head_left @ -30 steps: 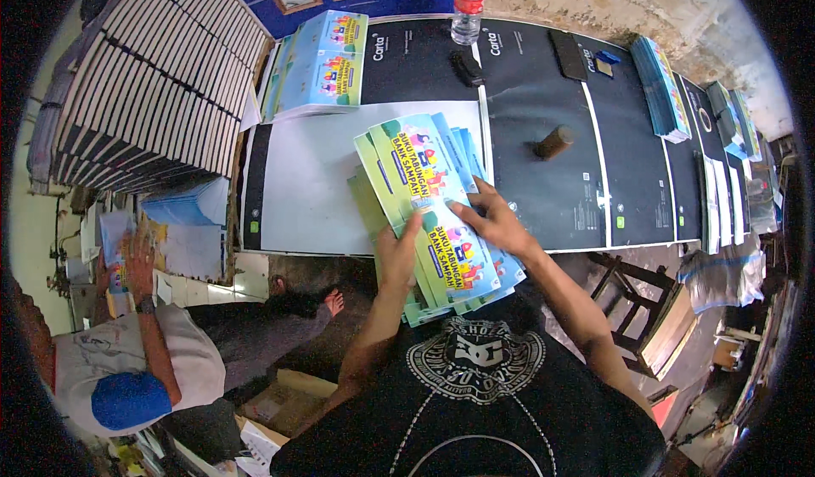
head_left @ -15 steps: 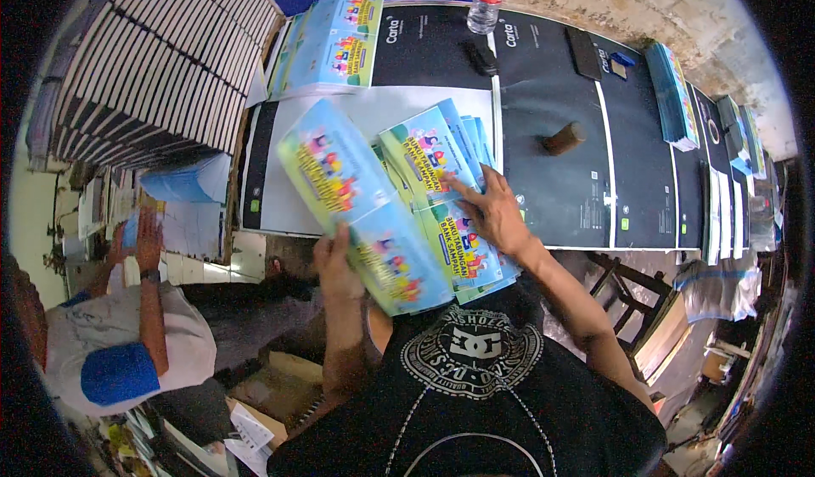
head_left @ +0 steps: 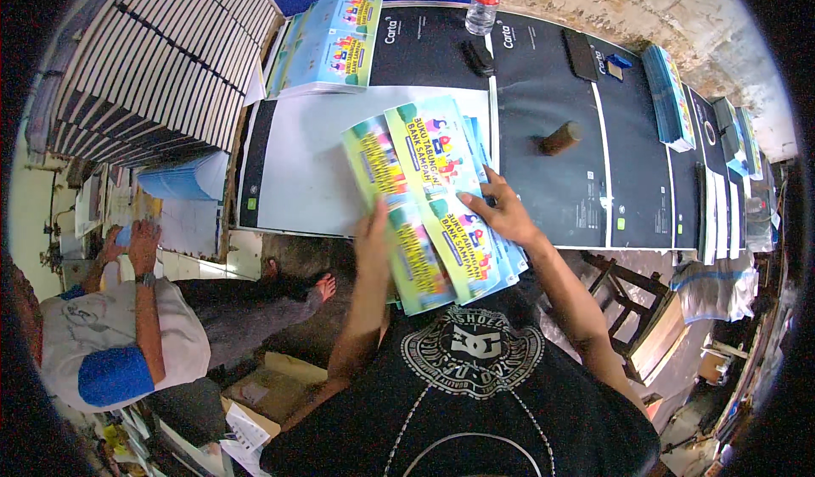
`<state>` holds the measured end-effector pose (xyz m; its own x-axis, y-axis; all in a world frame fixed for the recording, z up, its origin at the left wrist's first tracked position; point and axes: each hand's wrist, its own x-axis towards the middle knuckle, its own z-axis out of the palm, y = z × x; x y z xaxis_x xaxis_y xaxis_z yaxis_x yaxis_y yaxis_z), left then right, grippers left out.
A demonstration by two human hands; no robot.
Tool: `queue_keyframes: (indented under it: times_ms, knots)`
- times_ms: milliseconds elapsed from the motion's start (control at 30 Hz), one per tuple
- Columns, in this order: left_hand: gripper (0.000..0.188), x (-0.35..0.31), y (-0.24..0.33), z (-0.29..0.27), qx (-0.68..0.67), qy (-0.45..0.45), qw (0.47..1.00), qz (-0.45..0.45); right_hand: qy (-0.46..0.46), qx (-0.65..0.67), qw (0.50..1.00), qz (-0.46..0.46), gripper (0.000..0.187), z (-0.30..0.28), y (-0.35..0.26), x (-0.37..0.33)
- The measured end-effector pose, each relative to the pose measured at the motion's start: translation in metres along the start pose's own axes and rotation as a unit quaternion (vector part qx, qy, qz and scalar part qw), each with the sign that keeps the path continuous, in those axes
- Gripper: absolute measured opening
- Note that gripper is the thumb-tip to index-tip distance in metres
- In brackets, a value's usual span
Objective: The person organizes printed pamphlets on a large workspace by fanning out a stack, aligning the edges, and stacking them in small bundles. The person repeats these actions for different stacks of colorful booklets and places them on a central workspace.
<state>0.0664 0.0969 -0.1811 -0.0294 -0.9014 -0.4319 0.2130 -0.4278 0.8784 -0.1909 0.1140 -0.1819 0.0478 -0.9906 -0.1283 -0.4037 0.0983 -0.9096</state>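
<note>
In front of my body a printed booklet sheet point(head_left: 371, 159) in green, blue and yellow leans beside a fanned stack of matching booklets point(head_left: 435, 156). My left hand point(head_left: 371, 232) is closed on the outer edge of the left sheet, slightly smeared by motion. On the other side my right hand point(head_left: 507, 214) grips the stack's right edge, thumb lying on the top cover. The sheet's right side passes under or against the stack; their lower ends come close to my black shirt point(head_left: 475, 409).
Beneath lies a table with a white sheet point(head_left: 297, 163) and black boards point(head_left: 543, 95). A pile of the same prints point(head_left: 323, 48), a water bottle point(head_left: 483, 6), a wooden cylinder point(head_left: 560, 138) and a booklet stack point(head_left: 666, 95) stand on it. At left, another person point(head_left: 127, 333) handles papers beside tall stacks point(head_left: 153, 61).
My left hand has brought the loose sheet rightward, from apart at the left to against the stack. The right hand stays on the stack, whose top cover has shifted a little.
</note>
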Motion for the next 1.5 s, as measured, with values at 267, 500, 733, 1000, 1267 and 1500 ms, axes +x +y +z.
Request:
queue_keyframes:
  times_ms: [267, 500, 733, 1000, 1267, 1500]
  knots:
    - [0.037, -0.019, 0.017, -0.038, -0.075, -0.021, 0.992, 0.099, 0.037, -0.295, 0.939, -0.171, 0.067, 0.008, -0.017, -0.006]
    - [0.037, 0.009, -0.01, 0.032, -0.053, -0.039, 0.997, 0.028, 0.01, -0.058, 0.998, -0.023, 0.04, 0.006, -0.01, -0.004]
    - [0.048, 0.001, 0.016, -0.04, -0.136, -0.02, 0.99, 0.025, 0.04, -0.061, 0.997, -0.003, 0.036, 0.0, 0.014, -0.001]
    - [0.066, 0.013, -0.017, -0.007, 0.252, 0.025, 0.959, 0.129, 0.08, -0.146, 0.979, -0.115, 0.092, 0.013, -0.027, -0.002]
    - [0.108, 0.015, -0.054, 0.006, 0.348, 0.067, 0.9, 0.255, 0.048, 0.043, 0.976, 0.207, 0.084, -0.034, -0.008, -0.023]
    - [0.106, 0.014, -0.056, 0.0, 0.301, 0.055, 0.924, 0.229, -0.006, -0.082, 0.981, 0.174, 0.116, 0.042, -0.015, 0.002]
